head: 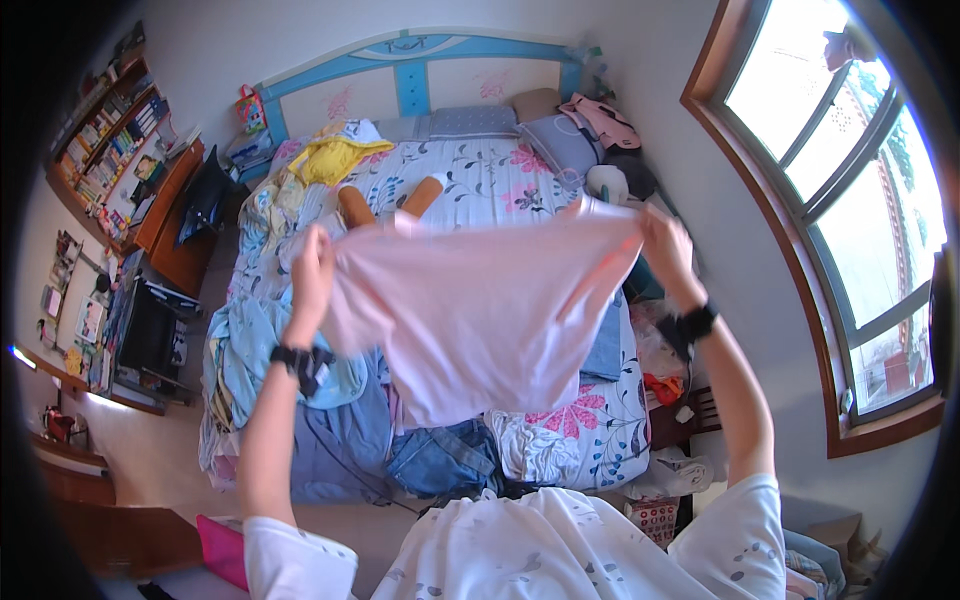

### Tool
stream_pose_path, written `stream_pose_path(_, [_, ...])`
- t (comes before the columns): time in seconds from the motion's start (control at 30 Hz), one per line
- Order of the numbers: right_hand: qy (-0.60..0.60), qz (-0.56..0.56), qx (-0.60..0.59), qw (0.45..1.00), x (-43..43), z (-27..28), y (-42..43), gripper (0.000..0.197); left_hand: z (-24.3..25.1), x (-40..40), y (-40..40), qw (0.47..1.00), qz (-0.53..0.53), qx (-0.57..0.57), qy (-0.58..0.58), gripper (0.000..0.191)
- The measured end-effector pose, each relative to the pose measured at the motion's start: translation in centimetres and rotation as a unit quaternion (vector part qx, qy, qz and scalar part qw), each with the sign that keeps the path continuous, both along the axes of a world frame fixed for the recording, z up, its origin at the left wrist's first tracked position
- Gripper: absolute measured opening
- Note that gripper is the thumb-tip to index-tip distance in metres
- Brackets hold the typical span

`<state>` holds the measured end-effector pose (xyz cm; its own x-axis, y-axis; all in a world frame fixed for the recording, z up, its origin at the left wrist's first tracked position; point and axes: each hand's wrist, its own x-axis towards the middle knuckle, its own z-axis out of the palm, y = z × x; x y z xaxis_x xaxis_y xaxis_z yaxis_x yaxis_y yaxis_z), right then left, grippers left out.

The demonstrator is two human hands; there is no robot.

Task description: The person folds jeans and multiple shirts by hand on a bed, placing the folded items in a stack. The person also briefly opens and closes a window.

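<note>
A light pink garment (480,315) hangs stretched between my two hands above the bed, slightly blurred. My left hand (313,274) pinches its upper left corner, and my right hand (666,247) grips the upper right one. Both wrists wear black bands. Under and around the garment lies a white floral bedsheet (465,176). Blue denim clothing (446,457) and a crumpled white cloth (536,446) rest at the near edge of the bed. Left of the garment is a pile with a light blue garment (251,352). Folded blue denim (602,352) shows partly behind the garment's right side.
Yellow clothing (330,157) lies at the upper left of the bed, pillows (472,122) by the blue and white headboard (412,82). A brown plush object (424,196) lies mid-bed. A window (832,150) is at right; a dark cable (345,461) runs near the bed's front.
</note>
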<state>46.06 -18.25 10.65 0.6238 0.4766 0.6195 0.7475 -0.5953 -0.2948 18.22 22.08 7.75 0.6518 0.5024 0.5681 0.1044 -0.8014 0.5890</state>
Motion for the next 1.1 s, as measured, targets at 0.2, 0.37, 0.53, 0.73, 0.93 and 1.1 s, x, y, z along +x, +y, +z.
stream_pose_path(0.2, [0.238,0.049,0.183,0.953,6.6,11.2,1.7,0.023,12.4,7.0,3.0,0.989,-0.018,0.119,-0.085,0.005])
stream_pose_path(0.37, [0.128,0.109,0.223,0.960,5.0,12.2,-0.3,0.016,13.6,6.1,1.4,0.980,0.003,0.147,-0.136,0.007])
stream_pose_path(0.53, [0.096,0.121,0.111,0.982,-4.1,2.2,-5.0,0.023,1.7,-1.0,-2.4,0.994,0.001,0.109,-0.031,0.016])
stream_pose_path(0.73, [0.235,0.050,-0.029,0.970,-10.7,-21.3,-9.3,0.029,-21.4,-6.7,-6.4,0.982,-0.117,0.084,0.124,0.023])
stream_pose_path(0.93, [0.415,-0.046,-0.175,0.892,-14.9,-42.5,-10.8,0.025,-41.0,-10.9,-10.8,0.928,-0.157,-0.077,0.330,0.015])
stream_pose_path(1.1, [0.443,-0.050,-0.181,0.876,-16.5,-47.0,-12.3,0.020,-44.5,-13.8,-13.8,0.889,-0.145,-0.121,0.416,0.011])
